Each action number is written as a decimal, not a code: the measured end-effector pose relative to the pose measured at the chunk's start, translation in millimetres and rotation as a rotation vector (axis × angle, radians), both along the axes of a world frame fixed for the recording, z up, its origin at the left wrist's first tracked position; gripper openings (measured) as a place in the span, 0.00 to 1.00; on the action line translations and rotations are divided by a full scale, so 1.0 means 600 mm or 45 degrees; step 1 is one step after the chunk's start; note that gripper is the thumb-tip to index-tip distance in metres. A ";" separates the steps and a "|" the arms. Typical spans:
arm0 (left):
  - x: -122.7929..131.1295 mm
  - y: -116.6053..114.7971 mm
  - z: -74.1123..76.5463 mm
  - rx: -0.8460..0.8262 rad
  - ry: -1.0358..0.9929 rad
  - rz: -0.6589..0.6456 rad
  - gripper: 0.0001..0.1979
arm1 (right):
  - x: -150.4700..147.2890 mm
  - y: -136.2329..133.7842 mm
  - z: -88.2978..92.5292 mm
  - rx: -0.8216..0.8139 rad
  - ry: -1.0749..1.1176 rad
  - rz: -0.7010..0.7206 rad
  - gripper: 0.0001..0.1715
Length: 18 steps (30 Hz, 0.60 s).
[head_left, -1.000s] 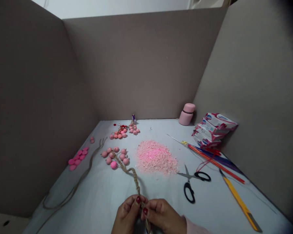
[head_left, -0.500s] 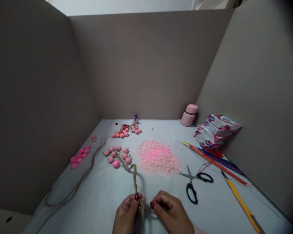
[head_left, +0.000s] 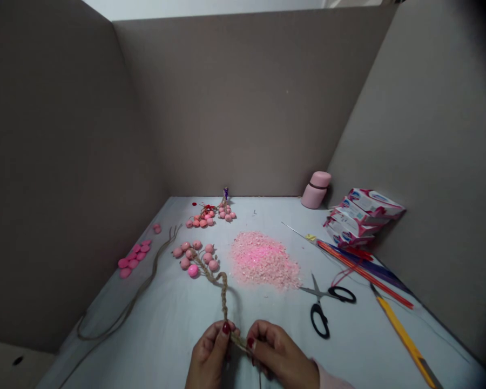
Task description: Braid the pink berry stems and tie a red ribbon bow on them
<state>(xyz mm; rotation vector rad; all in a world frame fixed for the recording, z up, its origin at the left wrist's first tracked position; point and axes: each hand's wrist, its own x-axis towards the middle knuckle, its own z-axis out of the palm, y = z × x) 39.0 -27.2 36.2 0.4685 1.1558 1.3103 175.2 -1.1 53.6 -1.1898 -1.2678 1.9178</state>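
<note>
Changed since the previous frame: the right hand (head_left: 281, 348) had moved in toward the left hand (head_left: 210, 348), and the loose strands (head_left: 240, 341), which had hung toward the near edge of the table (head_left: 157, 346), slanted toward the right edge.

Item, nearest: left hand, thumb and fingers pinched on the braided cord (head_left: 224, 297), probably to keep the plait from slackening.
Item: right hand, fingers closed on the loose strands, seemingly to hold them taut.
Item: braided cord, running from the left fingers toward the far edge, with a bend, into a cluster of pink beads (head_left: 193, 254), left of the table's middle; the cluster perhaps served as a weight.
Item: yellow cutter (head_left: 405, 340), near right corner, clear of the hands.
Item: scissors (head_left: 318, 295), blades apart, toward the right edge, presumably within reach.
Item: loose cord (head_left: 137, 294), along the left edge, likely kept there against tangling.
Item: pink granules (head_left: 263, 262), heaped mid-table.
Item: pink discs (head_left: 133, 256), grouped by the left edge.
Item: boxes (head_left: 358, 216), stacked at the right edge.
Item: two beaded bundles (head_left: 227, 212), near the far edge.
Item, farthest: pink bottle (head_left: 316, 190), far right corner.
</note>
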 end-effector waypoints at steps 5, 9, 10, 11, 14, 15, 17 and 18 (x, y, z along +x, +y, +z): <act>-0.003 0.000 -0.011 -0.015 0.057 -0.064 0.20 | 0.014 0.009 -0.009 0.064 0.139 -0.002 0.25; -0.003 -0.001 -0.009 -0.039 0.082 -0.113 0.21 | 0.019 0.016 -0.006 0.081 0.150 -0.053 0.26; -0.003 -0.001 -0.008 -0.050 0.052 -0.127 0.21 | 0.019 0.016 -0.006 0.103 0.113 -0.068 0.25; -0.002 -0.001 -0.007 -0.056 0.017 -0.141 0.21 | 0.020 0.017 -0.008 0.123 0.062 -0.077 0.25; 0.002 -0.002 -0.007 -0.077 -0.071 -0.158 0.21 | 0.022 0.016 -0.012 0.276 -0.157 -0.052 0.19; 0.003 -0.003 -0.007 -0.085 -0.077 -0.143 0.21 | 0.023 0.014 -0.012 0.386 -0.244 -0.066 0.16; 0.003 -0.003 -0.006 -0.090 -0.027 -0.104 0.22 | 0.025 0.011 -0.006 0.675 -0.374 -0.167 0.10; 0.003 -0.004 -0.005 -0.090 0.018 -0.090 0.23 | 0.026 0.009 -0.001 0.807 -0.409 -0.231 0.08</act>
